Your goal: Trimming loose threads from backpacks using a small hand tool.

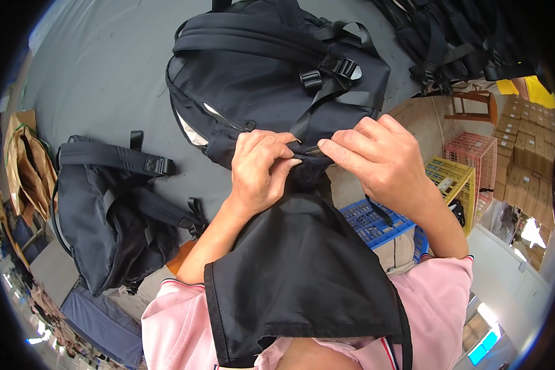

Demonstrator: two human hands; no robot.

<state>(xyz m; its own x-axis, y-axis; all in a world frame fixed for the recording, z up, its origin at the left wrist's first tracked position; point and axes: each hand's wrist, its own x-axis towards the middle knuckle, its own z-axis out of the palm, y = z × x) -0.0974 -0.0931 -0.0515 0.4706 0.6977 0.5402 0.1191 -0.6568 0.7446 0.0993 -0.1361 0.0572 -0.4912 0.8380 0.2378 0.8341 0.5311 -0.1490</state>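
Observation:
A large black backpack (246,80) lies on the grey table (105,68) in front of me, its padded straps and plastic buckles uppermost. At its near edge, my left hand (260,168) is closed, pinching a fold of the backpack's black fabric between thumb and fingers. Close beside it, my right hand (379,161) is closed too, its thumb and forefinger on a thin, pointed metal tool (312,150) whose tip meets the same fold. The tool's exact kind is hidden by my fingers. A partly unzipped pocket (219,114) shows a pale lining.
Another black backpack (108,209) sits at the left edge. More black straps and bags (450,43) are piled far right. Blue (376,225), yellow (453,176) and pink crates (472,154) stand below on the right, near stacked cartons (527,148). A brown paper bag (28,166) is far left.

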